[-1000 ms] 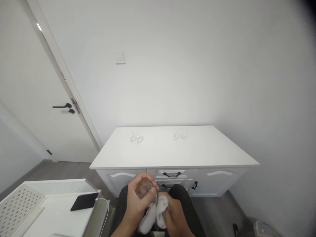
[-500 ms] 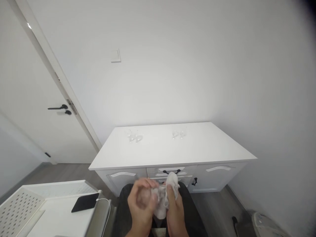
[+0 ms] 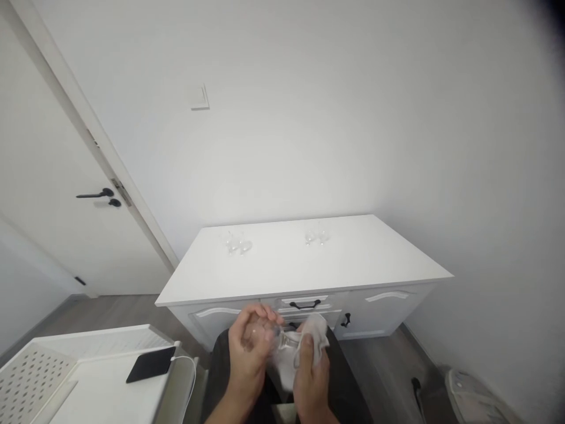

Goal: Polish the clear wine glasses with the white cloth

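My left hand (image 3: pixel 248 356) is curled around the bowl of a clear stemmed glass (image 3: pixel 289 340), which lies sideways above my lap. The stem points to the right. In my right hand (image 3: pixel 312 374) a white cloth (image 3: pixel 316 331) is pinched under the thumb, at the foot end of the glass. The foot is hidden by the cloth, and a loose part of the cloth hangs below the stem between my hands.
Several clear glasses (image 3: pixel 237 242) stand on the left of a white cabinet (image 3: pixel 273 268), and more glasses (image 3: pixel 316 236) stand right of centre. At lower left, a black phone (image 3: pixel 150 364) with a white cable lies on a white surface. A bin-like object (image 3: pixel 470 394) is at lower right.
The cloth has shifted right, baring the glass stem between my hands. My left hand has moved slightly left and up, still around the bowl. The whole view has shifted a little.
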`<state>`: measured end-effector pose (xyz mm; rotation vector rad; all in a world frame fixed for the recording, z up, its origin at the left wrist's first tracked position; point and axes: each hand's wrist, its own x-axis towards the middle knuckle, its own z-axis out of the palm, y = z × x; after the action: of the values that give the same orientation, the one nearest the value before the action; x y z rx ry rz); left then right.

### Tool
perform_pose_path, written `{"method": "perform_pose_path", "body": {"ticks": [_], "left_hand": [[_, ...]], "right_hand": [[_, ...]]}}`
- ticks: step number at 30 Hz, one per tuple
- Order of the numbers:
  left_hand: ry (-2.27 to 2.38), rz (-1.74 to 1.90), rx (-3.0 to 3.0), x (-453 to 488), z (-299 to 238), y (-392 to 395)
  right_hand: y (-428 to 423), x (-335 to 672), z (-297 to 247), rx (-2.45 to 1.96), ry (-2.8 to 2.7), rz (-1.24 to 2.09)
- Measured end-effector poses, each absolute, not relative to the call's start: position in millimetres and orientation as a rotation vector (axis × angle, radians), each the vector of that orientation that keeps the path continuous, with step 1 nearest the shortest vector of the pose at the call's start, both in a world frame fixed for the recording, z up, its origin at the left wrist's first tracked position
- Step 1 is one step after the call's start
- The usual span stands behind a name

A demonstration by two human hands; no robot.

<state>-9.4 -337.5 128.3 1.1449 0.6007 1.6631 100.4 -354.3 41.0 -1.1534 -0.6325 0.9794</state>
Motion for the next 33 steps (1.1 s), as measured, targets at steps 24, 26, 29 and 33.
{"method": "perform_pose_path", "body": {"ticks": [24, 26, 29, 33], "left_hand": [[0.9, 1.567, 0.765, -1.5, 129.6, -320.1], [0.889, 1.441, 0.741, 1.6, 125.3, -321.9], [0.927, 1.402, 0.748, 3.1, 115.5, -324.4], [1.032, 1.528, 0.782, -6.8, 106.2, -324.2]], "right_hand": [[-337.4, 123.1, 76.9, -1.132, -1.522, 0.892], [-340.4, 115.1, 73.3, -1.278, -1.254, 1.032], [-340.7, 108.7, 72.0, -1.266, -0.973, 1.206], [-329.0, 122.8, 70.5, -1.15, -0.799, 1.406]]}}
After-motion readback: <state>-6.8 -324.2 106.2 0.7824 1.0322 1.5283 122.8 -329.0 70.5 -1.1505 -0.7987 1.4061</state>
